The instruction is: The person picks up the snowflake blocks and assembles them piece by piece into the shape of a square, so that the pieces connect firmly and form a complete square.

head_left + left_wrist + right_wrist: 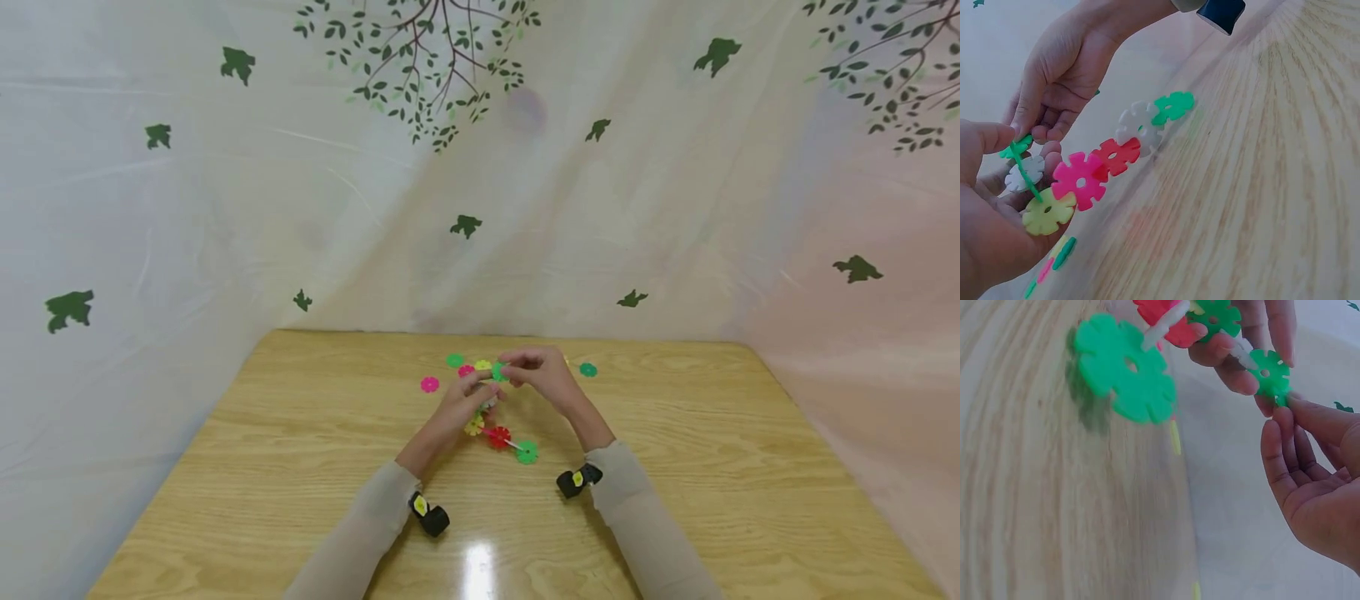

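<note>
My left hand (pixel 454 412) holds a chain of interlocking plastic snowflake discs in its fingers. From that hand the chain hangs toward me, with a yellow disc (pixel 1049 212), a pink disc (pixel 1079 180), a red disc (pixel 498 437), a white disc (pixel 1138 122) and a green disc (pixel 527 452) at its end. At the chain's other end, my right hand (pixel 553 382) pinches a small piece of green at the edge of a green disc (pixel 1269 370). Both hands' fingertips meet there, above the table. Fingers partly hide the middle discs.
Loose discs lie on the wooden table (pixel 300 467) beyond my hands: a pink disc (pixel 430 384), a green disc (pixel 455 360) and a yellow disc (pixel 483 365) toward the left, a dark green disc (pixel 588 369) on the right. A printed curtain (pixel 375 250) hangs behind the table.
</note>
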`<state>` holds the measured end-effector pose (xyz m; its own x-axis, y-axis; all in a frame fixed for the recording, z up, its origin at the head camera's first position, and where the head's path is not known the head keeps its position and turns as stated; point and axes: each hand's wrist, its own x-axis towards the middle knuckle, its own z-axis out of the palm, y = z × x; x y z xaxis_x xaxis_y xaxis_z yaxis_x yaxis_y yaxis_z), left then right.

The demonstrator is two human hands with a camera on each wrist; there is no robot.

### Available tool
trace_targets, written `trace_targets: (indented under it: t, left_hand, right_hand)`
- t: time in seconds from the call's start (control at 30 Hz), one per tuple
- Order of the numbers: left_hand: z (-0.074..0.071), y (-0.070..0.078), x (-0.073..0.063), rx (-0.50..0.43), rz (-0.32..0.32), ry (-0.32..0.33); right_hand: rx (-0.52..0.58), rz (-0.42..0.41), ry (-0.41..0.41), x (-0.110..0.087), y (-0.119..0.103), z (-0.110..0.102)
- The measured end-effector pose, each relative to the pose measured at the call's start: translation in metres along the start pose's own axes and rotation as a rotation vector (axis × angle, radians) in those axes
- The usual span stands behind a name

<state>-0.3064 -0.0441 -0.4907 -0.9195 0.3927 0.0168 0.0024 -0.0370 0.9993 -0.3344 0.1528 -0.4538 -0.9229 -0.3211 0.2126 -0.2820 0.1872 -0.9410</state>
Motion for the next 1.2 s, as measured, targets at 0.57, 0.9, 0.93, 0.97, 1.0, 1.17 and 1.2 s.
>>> trace_targets:
  t: [0.57,0.9,0.93,0.97,1.0,1.17,1.2]
  left_hand:
    - [0.006,-0.002,0.0,-0.111,-0.089,0.036]
    - [0.004,-0.001,0.001,-0.106,-0.069,0.107]
    - [0.004,-0.001,0.001,-0.109,-0.066,0.113]
    - [0.003,0.0,0.001,-0.106,-0.064,0.119]
    - [0.003,0.0,0.001,-0.107,-0.061,0.123]
    - [0.003,-0.002,0.0,-0.128,-0.037,0.123]
    - [0.003,-0.002,0.001,-0.138,-0.03,0.119]
  right_hand:
    - [-0.128,0.03,-0.093,-0.001,0.001,-0.006]
    - [-0.253,0.039,-0.021,0.007,-0.007,-0.051]
    - [-0.281,0.043,-0.022,0.008,-0.005,-0.057]
    - [-0.307,0.048,-0.025,0.009,-0.004,-0.062]
    - [-0.33,0.056,-0.029,0.009,-0.002,-0.068]
    - [-0.424,0.11,-0.037,0.009,0.008,-0.091]
    - [-0.442,0.114,-0.04,0.008,0.011,-0.095]
